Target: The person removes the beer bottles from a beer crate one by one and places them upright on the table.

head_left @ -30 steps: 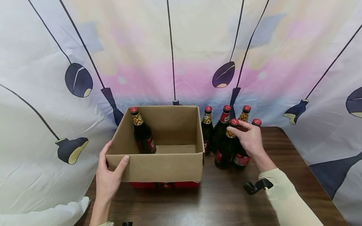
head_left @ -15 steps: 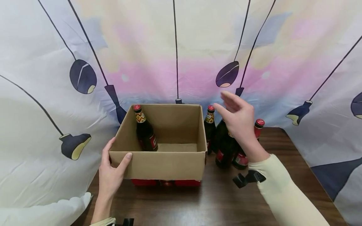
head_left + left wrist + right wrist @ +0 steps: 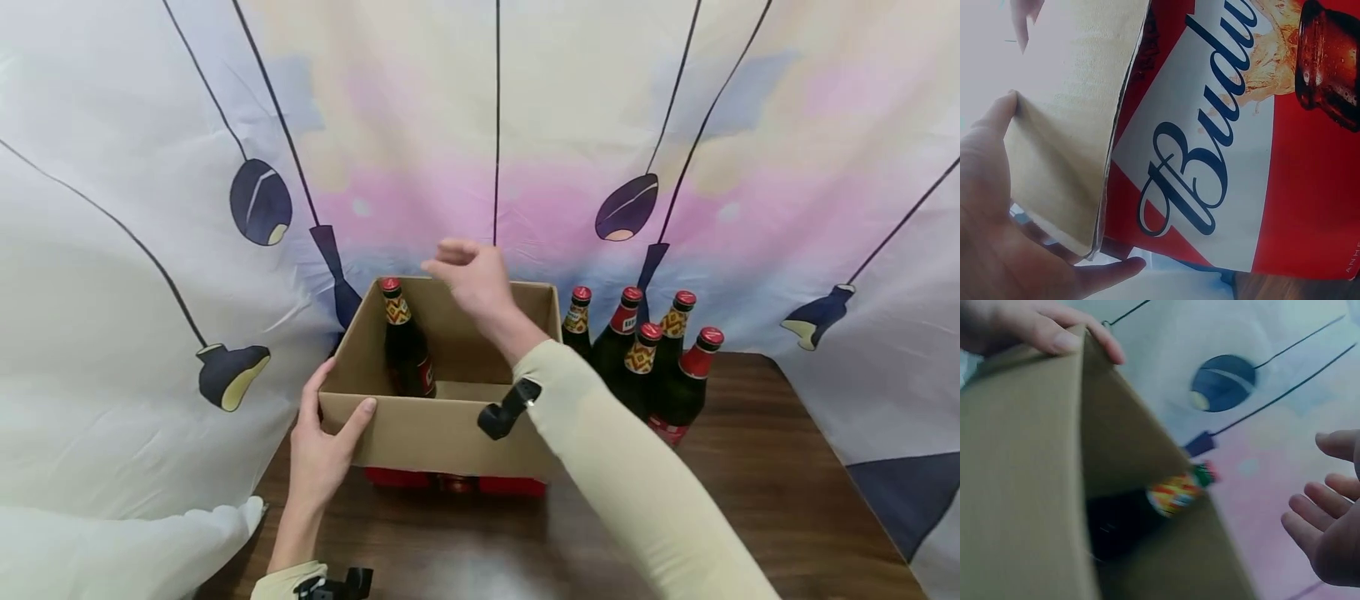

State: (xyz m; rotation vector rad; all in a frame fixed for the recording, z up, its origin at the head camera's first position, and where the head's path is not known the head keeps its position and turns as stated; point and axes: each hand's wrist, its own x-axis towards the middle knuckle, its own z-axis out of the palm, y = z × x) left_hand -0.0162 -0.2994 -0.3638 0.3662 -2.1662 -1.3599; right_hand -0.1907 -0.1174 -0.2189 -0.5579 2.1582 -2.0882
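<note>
A cardboard box (image 3: 442,433) stands on the table, open at the top, its front flap folded outward. My left hand (image 3: 322,450) grips its front left corner, thumb on the flap. Inside, against the left wall, one dark beer bottle (image 3: 407,354) with a red cap stands upright. My right hand (image 3: 480,279) is over the back of the box, fingers loosely bent and holding nothing; the right wrist view shows this hand (image 3: 1329,519) apart from the bottle. Several more beer bottles (image 3: 693,379) stand upright together to the right of the box.
Dark wooden table (image 3: 780,500) extends in front and to the right. A curtain (image 3: 420,108) printed with lamps hangs close behind the box. White cloth (image 3: 135,542) lies at the left edge. Red printed lettering side (image 3: 1191,169) of the box shows below the flap.
My right hand has let go of a bottle's neck among the group, lifted, and moved left over the box. The left hand still holds the corner. The head view has shifted slightly.
</note>
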